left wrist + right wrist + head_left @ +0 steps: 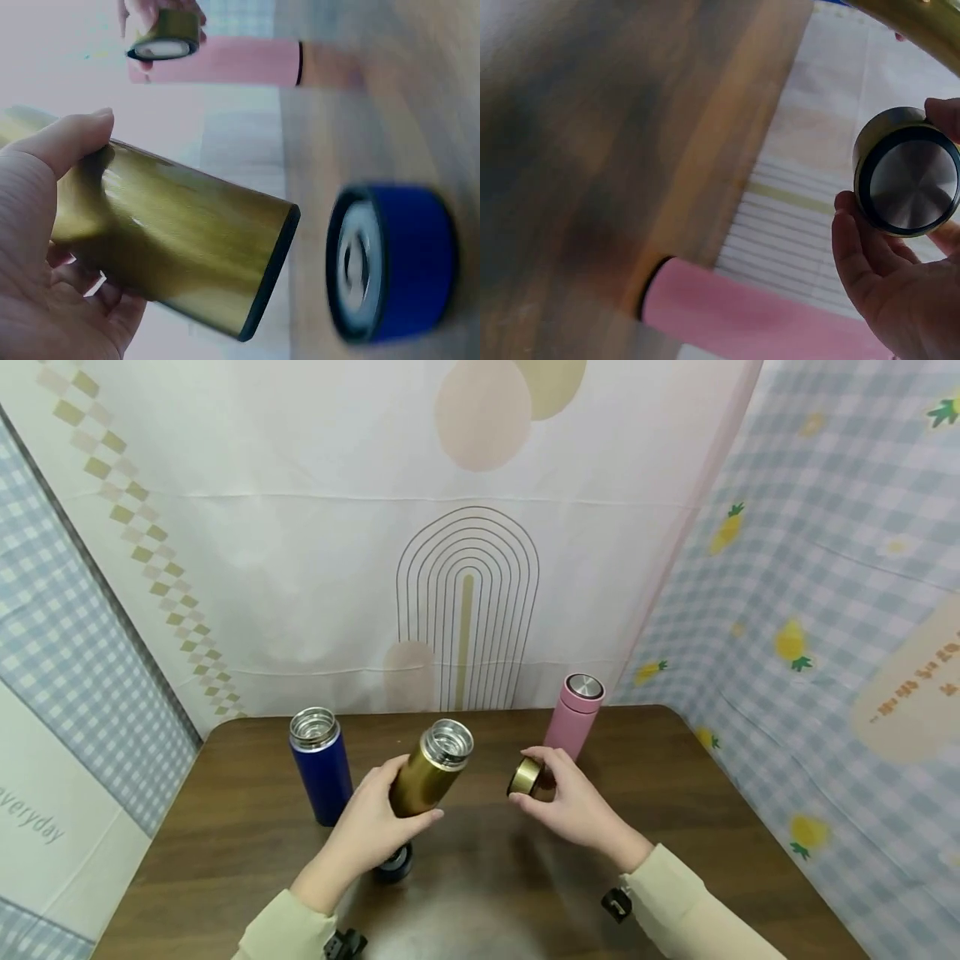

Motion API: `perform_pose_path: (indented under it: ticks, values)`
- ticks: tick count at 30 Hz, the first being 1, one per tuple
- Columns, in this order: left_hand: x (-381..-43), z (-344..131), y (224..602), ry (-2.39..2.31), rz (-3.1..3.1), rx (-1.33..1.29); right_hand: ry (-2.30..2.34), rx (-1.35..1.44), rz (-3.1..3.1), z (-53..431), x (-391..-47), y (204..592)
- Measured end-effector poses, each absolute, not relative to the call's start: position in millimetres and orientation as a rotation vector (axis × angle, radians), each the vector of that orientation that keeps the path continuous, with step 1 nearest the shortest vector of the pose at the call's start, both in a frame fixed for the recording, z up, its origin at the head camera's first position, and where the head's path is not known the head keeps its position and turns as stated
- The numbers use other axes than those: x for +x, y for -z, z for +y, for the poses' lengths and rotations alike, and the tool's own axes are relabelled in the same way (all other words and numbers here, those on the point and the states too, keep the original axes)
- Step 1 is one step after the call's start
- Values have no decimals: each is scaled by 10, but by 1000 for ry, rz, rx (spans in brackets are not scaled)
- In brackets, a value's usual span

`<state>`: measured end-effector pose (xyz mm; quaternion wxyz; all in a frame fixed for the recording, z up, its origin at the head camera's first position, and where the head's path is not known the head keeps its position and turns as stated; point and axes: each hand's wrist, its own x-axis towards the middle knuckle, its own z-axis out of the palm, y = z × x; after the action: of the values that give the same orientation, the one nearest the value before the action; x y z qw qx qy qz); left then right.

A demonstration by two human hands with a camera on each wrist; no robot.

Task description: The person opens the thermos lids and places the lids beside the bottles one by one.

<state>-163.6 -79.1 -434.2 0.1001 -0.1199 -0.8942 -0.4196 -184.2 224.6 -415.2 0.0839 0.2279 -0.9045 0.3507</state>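
My left hand (371,818) grips a gold thermos (422,783) round its body, lifted off the table and tilted, its steel mouth uncovered. In the left wrist view the gold thermos (180,236) shows its dark base rim. My right hand (566,802) pinches a gold lid (527,775) between thumb and fingers, apart from the thermos. The lid (913,184) turns its round steel top to the right wrist camera. Left of my left hand stands a blue thermos (322,772) without its lid. Partly hidden below that hand, a blue lid (395,865) lies on the table.
A pink thermos (573,718) with its lid on stands upright behind my right hand. Everything rests on a brown wooden table (480,893). A printed cloth (300,568) hangs behind the table's back edge, and checked cloth (787,693) hangs at the right.
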Motion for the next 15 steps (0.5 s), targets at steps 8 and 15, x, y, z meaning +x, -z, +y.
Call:
perform_pose_path:
  ticks: [8, 15]
  values:
    - [-1714, -461, 4449, 1347, -2619, -384, -1135, 497, -2759, 2395, -1902, 4355]
    - [-1773, -316, 4518, 1448, -2566, -406, -1098, 430, -2812, 2456, -1898, 4481]
